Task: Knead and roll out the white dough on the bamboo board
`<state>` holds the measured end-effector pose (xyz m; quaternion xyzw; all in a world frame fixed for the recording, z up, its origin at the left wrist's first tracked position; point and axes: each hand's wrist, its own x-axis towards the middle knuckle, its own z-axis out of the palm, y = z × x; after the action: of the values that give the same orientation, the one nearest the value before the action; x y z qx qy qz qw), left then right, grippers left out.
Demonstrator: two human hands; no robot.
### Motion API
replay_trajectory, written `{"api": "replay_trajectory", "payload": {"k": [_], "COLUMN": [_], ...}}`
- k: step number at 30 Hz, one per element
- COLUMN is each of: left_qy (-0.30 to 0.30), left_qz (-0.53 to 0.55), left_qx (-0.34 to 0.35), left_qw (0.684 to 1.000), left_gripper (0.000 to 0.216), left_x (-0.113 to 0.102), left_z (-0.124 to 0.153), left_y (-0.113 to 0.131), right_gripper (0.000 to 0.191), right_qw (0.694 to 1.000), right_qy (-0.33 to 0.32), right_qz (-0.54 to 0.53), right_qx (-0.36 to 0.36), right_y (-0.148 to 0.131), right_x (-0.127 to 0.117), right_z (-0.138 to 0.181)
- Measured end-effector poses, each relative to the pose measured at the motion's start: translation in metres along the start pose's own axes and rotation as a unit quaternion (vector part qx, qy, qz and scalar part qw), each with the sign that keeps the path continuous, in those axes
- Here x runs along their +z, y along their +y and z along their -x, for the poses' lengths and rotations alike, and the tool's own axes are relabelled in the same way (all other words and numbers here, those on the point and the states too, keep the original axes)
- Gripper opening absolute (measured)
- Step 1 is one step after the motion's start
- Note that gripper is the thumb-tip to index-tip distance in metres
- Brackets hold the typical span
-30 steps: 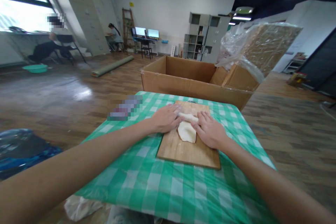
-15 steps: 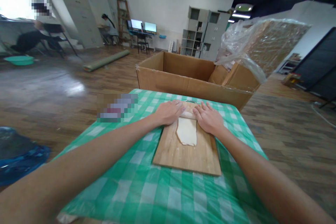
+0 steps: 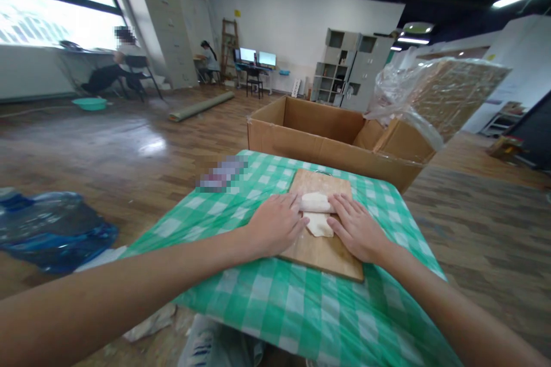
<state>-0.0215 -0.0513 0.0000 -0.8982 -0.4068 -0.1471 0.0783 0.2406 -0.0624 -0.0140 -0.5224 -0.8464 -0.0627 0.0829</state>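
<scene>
A pale rolling pin (image 3: 317,207) lies across a flat sheet of white dough (image 3: 319,226) on a wooden cutting board (image 3: 327,261). My left hand (image 3: 278,223) rests on the pin's left end, fingers stretched forward and thumb towards the dough. On its right end lies my right hand (image 3: 355,226), its fingers also extended flat and slightly spread. Both palms hide the ends of the pin. Dough shows on the far side and on the near side of the pin.
A green-and-white checked cloth (image 3: 241,298) covers the table. Beyond its far edge stands a big open cardboard box (image 3: 310,143) with plastic-wrapped cardboard (image 3: 460,92). On the floor at left lies a large water bottle (image 3: 55,229). Two people sit at desks farther back.
Both hands and the rolling pin have come back towards me over the dough, from the board's far end to nearer its middle. The camera view has tilted up and turned a little left.
</scene>
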Motion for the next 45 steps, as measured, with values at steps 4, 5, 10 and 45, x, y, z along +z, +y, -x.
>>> {"api": "replay_trajectory", "payload": {"k": [4,5,10,45], "left_qy": [0.010,0.014,-0.028,-0.069], "left_qz": [0.001,0.001,0.027,0.063], "left_qx": [-0.072,-0.083,-0.135,-0.007], "left_qw": [0.997,0.996,0.990,0.996], "left_gripper": [0.064,0.065,0.067,0.073], "left_x": [0.020,0.026,0.041,0.046], "left_z": [-0.016,-0.023,-0.062,-0.093], "left_y": [-0.002,-0.006,-0.035,-0.059], "right_gripper": [0.071,0.072,0.067,0.082], "right_qw": [1.000,1.000,0.997,0.996], "right_qy": [0.003,0.004,-0.004,-0.025], "right_qz": [-0.005,-0.003,0.013,-0.027], "right_qx": [-0.014,-0.019,-0.078,0.077], "right_y": [0.017,0.021,0.038,0.026], "right_x": [0.007,0.009,0.017,0.010], "right_z": [-0.030,-0.039,-0.089,-0.048]}}
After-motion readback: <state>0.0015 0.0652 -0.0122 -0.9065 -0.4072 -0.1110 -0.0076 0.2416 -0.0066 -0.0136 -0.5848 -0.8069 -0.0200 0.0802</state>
